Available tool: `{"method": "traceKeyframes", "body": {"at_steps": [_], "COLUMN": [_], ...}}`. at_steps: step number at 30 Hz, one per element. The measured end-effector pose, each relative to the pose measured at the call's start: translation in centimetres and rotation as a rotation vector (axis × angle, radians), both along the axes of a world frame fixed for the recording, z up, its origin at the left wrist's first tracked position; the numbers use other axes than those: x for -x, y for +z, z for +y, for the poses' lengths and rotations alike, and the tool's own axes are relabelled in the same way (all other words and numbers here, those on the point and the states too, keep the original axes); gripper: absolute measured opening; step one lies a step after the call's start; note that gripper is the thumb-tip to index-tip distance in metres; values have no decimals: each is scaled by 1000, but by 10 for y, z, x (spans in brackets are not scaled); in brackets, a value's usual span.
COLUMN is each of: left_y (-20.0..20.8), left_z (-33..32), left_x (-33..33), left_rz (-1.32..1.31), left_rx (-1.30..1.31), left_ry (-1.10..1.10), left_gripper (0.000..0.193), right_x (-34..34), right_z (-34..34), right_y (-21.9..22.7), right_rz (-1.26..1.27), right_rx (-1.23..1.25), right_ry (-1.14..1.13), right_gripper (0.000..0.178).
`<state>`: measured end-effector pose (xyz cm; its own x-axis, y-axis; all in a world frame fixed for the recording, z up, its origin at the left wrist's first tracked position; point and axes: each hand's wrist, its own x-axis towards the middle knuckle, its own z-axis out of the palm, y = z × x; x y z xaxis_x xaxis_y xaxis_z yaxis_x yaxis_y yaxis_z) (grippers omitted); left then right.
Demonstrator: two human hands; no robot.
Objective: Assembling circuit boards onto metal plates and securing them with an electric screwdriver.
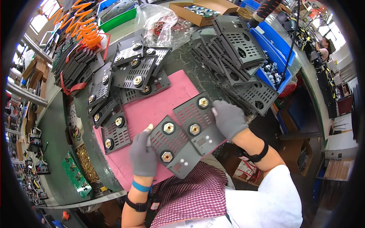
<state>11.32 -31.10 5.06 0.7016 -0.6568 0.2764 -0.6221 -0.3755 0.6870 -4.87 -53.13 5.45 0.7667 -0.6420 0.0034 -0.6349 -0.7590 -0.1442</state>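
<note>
My gloved left hand (143, 155) grips the left edge of a dark grey metal panel (185, 152), thumb on top. My gloved right hand (230, 121) closes on the right edge of a second such panel (208, 141). The two panels lie side by side, their inner edges meeting or slightly overlapping, over the front of a pink mat (148, 108). Each has slotted vents, small holes and two brass hex fittings, such as the brass fitting (169, 127) on the left one. The fingers beneath both panels are hidden.
Similar panels with fittings (131, 72) are heaped at the mat's far left. Panels without fittings (237, 41) stack up at right, beside a blue bin (283, 70) of metal parts. Left stand a green circuit board (76, 176) and small brass parts (86, 163). Orange coiled hoses (87, 36) hang behind.
</note>
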Motion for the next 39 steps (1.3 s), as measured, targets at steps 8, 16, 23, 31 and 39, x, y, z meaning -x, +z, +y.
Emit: {"method": "traceKeyframes", "body": {"at_steps": [8,16,23,31,39], "left_y": [26,-29,2,50,21], "left_z": [37,120,117,200,91], "left_x": [5,-114,-78,-84,-87], "left_rz": [-405,145,809,1118,391], "left_rx": [-135,-189,44,-386,-180], "left_ry": [136,473,375,29,-661], "left_gripper": [26,39,36,45,33], "right_x": [9,-22,-99,-114,-118], "right_z": [-4,49,64,50,46], "right_y": [15,37,21,20,27], "right_rz": [-17,-215,-103,133,188], "right_rx": [53,-57,163,-70,-130], "right_ry": [-112,739,749,704,739], "right_gripper": [28,32,40,17,19]}}
